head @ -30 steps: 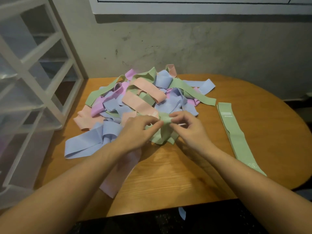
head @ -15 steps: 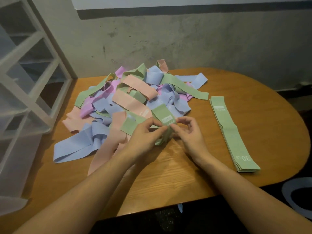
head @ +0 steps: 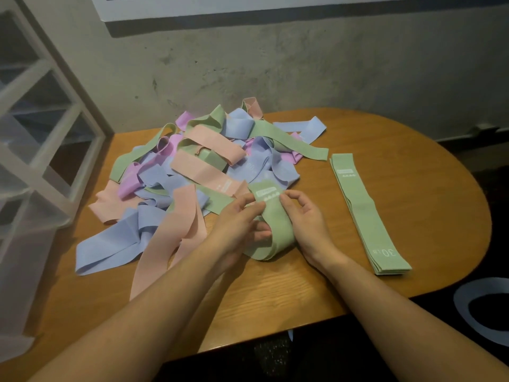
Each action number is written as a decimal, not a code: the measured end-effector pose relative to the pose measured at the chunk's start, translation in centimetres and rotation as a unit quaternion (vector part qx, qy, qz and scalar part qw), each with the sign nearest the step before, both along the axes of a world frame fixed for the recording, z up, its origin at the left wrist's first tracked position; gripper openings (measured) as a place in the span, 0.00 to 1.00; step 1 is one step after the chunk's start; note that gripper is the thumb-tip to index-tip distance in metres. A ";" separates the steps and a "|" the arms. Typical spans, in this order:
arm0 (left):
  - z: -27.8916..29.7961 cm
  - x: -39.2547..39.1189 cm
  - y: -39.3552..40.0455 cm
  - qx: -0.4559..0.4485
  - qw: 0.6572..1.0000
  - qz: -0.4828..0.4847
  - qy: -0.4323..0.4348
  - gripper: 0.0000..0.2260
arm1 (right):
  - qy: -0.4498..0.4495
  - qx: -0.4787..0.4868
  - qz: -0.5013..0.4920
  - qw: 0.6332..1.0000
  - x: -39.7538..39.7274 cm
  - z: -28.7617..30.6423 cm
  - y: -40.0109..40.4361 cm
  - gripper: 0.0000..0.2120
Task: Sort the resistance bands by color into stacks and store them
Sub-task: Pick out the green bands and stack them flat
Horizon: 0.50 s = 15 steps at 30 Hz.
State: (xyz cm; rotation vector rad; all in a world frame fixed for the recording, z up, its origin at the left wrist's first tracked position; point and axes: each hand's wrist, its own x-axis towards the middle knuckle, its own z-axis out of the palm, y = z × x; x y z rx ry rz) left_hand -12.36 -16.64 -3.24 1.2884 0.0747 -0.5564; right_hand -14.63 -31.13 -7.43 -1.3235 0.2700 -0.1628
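Observation:
A tangled pile of green, blue, pink and peach resistance bands [head: 209, 164] covers the left and middle of the wooden table [head: 275, 296]. Both hands hold one green band [head: 275, 230] at the pile's near edge. My left hand [head: 237, 227] pinches its left side with the fingers tucked into the loop. My right hand [head: 305, 219] pinches its right side near the white label. A flat stack of green bands [head: 366, 213] lies to the right, apart from the pile.
A white-framed drawer unit with clear drawers [head: 35, 150] stands against the table's left side. A grey concrete wall [head: 303, 73] runs behind the table. A blue band [head: 484, 307] lies on the dark floor at the lower right. Bare wood shows in front of my hands.
The green band has come further out of the pile toward me and now hangs as a longer loop between my hands. Its label has turned up to face me.

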 end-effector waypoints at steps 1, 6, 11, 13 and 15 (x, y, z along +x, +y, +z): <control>0.2 0.1 0.0 -0.010 1.000 0.018 -0.005 0.08 | -0.005 0.002 0.017 1.000 -0.1 0.1 0.0 0.04; 1.2 1.5 0.7 -0.052 0.994 0.087 -0.032 0.10 | -0.011 0.015 0.144 0.989 -0.8 0.4 0.3 0.16; 1.9 1.9 1.1 -0.039 0.991 0.108 -0.068 0.13 | 0.005 -0.030 0.092 0.995 -0.4 0.9 0.4 0.09; 2.1 2.2 1.2 -0.035 0.989 0.121 -0.077 0.14 | 0.012 -0.053 0.083 0.995 -0.3 1.1 0.3 0.08; 2.3 2.6 1.4 -0.037 0.987 0.134 -0.078 0.14 | 0.021 -0.066 0.077 0.995 -0.3 1.3 0.1 0.07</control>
